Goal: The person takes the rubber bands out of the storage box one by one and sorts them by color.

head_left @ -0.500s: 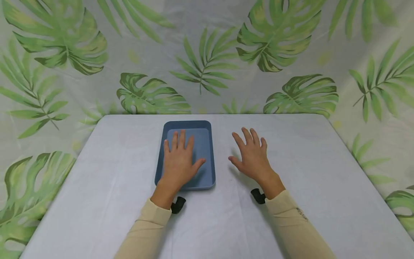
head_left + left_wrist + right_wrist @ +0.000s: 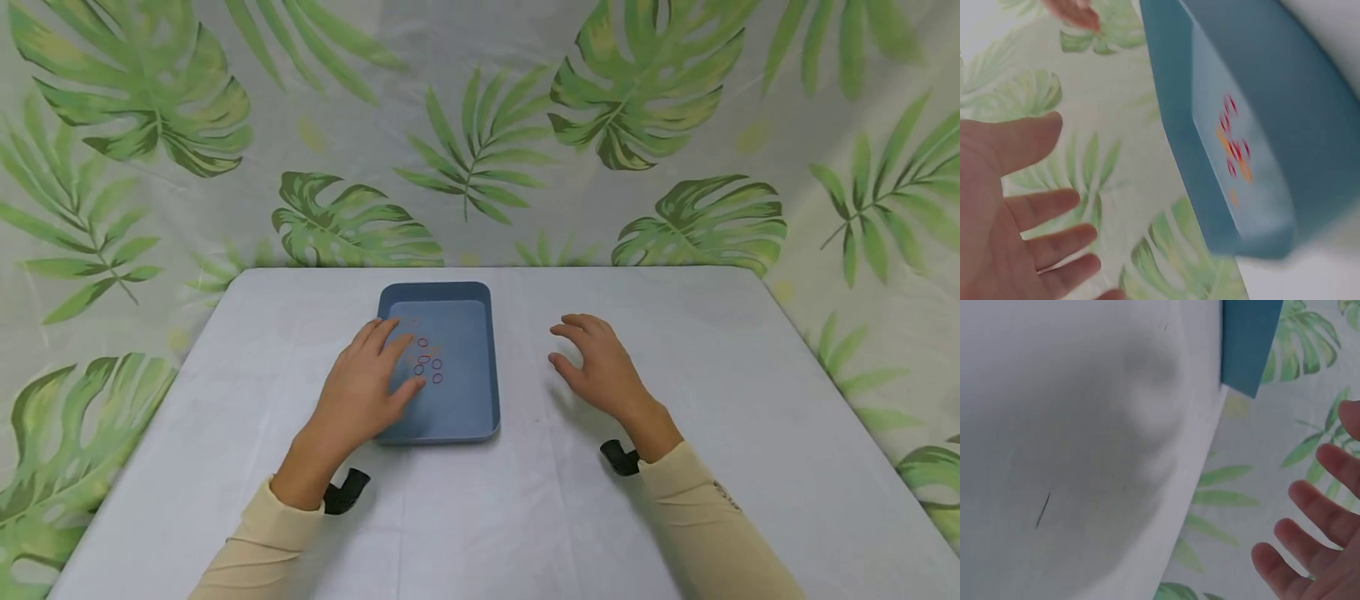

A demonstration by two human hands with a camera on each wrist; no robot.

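In the head view a blue rectangular tray (image 2: pixel 457 417) lies on the table. Several small thin red rings (image 2: pixel 437 364), like tiny rubber bands, are scattered on its floor, with some orange ones (image 2: pixel 1245 170) among them in the left wrist view. My left hand (image 2: pixel 358 383) hovers over the tray's left edge, fingers spread and holding nothing; it hides part of that rim. To the right of the tray, my right hand (image 2: pixel 603 371) hangs above the tablecloth with fingers loosely bent and nothing in them.
A white cloth (image 2: pixel 720 358) covers the table. Behind it hangs a leaf-patterned curtain (image 2: pixel 480 233). Black wrist mounts (image 2: pixel 347 492) stick out beneath both wrists. A short dark thread-like mark (image 2: pixel 1043 510) shows on the cloth in the right wrist view.
My left hand has moved left from over the tray's middle, and the small rings now show there. My right hand has shifted slightly right, its fingers more bent.
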